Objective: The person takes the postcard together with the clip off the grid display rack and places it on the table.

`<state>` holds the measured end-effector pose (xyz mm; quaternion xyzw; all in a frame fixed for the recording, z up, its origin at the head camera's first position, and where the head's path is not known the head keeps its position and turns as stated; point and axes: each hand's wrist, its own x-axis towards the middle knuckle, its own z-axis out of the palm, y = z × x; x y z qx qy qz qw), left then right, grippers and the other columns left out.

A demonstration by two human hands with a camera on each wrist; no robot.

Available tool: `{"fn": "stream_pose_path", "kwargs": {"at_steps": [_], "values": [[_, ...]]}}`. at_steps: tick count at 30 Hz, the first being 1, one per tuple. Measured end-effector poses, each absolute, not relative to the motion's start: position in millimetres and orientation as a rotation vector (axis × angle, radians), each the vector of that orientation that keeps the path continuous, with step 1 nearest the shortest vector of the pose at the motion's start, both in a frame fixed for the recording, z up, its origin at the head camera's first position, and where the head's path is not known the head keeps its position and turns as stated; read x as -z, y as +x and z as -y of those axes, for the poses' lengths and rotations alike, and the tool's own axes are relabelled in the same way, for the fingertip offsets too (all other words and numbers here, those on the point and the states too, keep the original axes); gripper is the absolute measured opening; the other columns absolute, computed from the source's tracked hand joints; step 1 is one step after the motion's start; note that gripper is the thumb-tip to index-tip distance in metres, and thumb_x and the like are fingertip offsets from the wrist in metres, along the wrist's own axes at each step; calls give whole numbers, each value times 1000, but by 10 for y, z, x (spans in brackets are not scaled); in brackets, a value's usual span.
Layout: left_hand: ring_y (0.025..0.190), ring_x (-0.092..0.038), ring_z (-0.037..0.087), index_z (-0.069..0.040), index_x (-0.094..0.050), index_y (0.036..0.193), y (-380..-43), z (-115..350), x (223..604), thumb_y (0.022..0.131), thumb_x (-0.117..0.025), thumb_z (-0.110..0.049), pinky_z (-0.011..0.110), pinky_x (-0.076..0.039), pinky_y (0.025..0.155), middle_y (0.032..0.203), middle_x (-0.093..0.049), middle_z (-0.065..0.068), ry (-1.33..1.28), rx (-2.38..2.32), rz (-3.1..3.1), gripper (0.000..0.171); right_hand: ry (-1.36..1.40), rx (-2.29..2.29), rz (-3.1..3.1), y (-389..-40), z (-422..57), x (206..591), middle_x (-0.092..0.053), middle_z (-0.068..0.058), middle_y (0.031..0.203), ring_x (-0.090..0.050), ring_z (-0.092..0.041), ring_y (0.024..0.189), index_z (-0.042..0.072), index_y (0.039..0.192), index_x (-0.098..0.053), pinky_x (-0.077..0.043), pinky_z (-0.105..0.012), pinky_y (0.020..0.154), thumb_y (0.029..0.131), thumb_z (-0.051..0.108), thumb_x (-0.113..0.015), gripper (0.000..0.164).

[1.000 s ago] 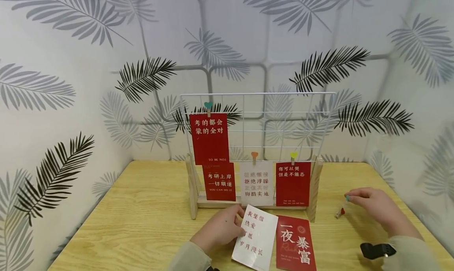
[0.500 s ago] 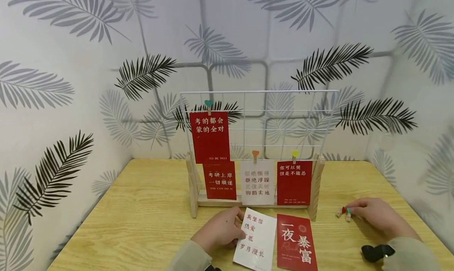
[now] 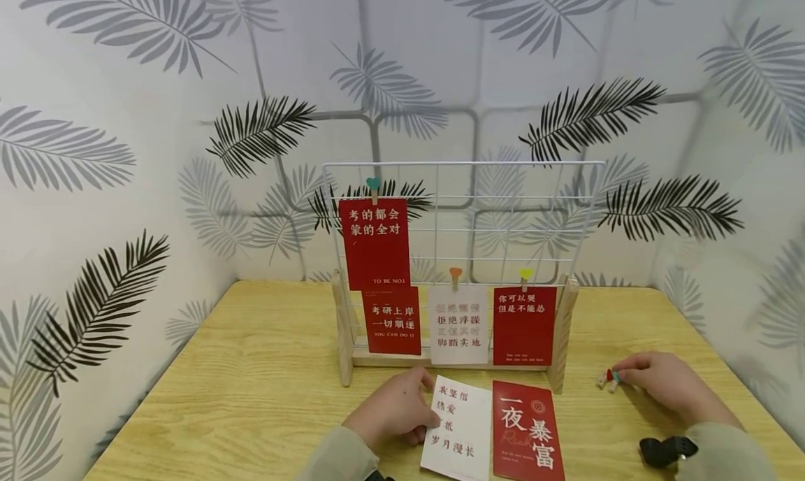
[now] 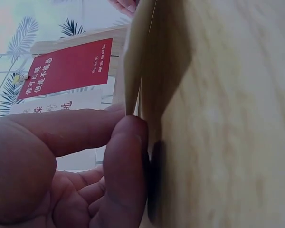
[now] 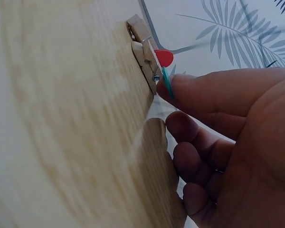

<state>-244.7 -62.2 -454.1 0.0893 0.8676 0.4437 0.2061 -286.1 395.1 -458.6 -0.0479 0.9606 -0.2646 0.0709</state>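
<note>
My left hand point(image 3: 399, 407) pinches the left edge of a white card point(image 3: 458, 432) with red lettering. The left wrist view shows this card edge-on between thumb and finger, tilted up off the table. On the right, my right hand point(image 3: 663, 383) pinches a small wooden clothespin with a teal heart point(image 5: 167, 81), low at the table. A second clothespin with a red heart point(image 5: 164, 58) lies against it; the two overlap in the right wrist view. Beside the white card lies a red card point(image 3: 527, 432) with white lettering.
Behind the hands stands a white wire grid rack point(image 3: 503, 231) on a wooden base point(image 3: 393, 359). Clothespins with teal point(image 3: 373, 183), orange point(image 3: 455, 273) and yellow point(image 3: 526, 275) hearts clip cards to it. Leaf-patterned cloth encloses the wooden table point(image 3: 251, 355).
My right hand has lowered the teal-heart clothespin to beside the red-heart one. The left hand still holds the white card, which has shifted slightly right and toward me.
</note>
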Motion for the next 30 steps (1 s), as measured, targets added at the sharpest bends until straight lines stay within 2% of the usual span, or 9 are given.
{"fn": "stream_pose_path", "kwargs": {"at_steps": [5, 10, 16, 22, 26, 30], "values": [[50, -58, 21, -10, -54, 122, -2438, 617, 4547, 84, -80, -2, 33, -51, 49, 66, -65, 11, 233, -1240, -2429, 46, -143, 828, -2874, -2861, -3973, 4599, -66, -23, 122, -59, -41, 112, 6, 117, -74, -47, -52, 87, 100, 34, -62, 35], [51, -58, 23, -12, -55, 122, -2449, 620, 4510, 85, -80, -7, 35, -49, 52, 66, -66, 11, 223, -1241, -2451, 45, -126, 854, -2866, -2859, -3987, 4596, -59, -30, 131, -48, -56, 124, 1, 127, -68, -42, -66, 94, 103, 40, -56, 47], [54, -60, 25, -13, -56, 123, -2450, 624, 4462, 86, -81, -15, 37, -49, 55, 70, -65, 8, 230, -1260, -2499, 45, -104, 898, -2889, -2855, -3994, 4603, -53, -32, 139, -42, -57, 129, -3, 133, -62, -38, -67, 98, 105, 46, -50, 57], [57, -58, 22, -15, -58, 122, -2443, 635, 4430, 87, -80, -18, 36, -48, 55, 75, -63, 4, 277, -1305, -2536, 42, -69, 932, -2896, -2828, -3973, 4526, -50, -33, 141, -39, -58, 130, -4, 137, -58, -36, -68, 98, 108, 43, -44, 57], [60, -57, 21, -17, -57, 124, -2451, 647, 4391, 89, -79, -19, 35, -48, 54, 79, -62, 3, 253, -1339, -2549, 41, -26, 1038, -2865, -2808, -3900, 4457, -45, -33, 146, -36, -57, 132, -4, 142, -52, -38, -66, 98, 108, 46, -42, 62], [67, -57, 19, -16, -58, 124, -2474, 662, 4349, 89, -78, -18, 35, -48, 59, 84, -62, 0, 298, -1367, -2582, 41, -7, 1142, -2808, -2806, -3832, 4378, -41, -32, 150, -34, -56, 134, -2, 148, -46, -41, -65, 96, 106, 53, -42, 69]]}}
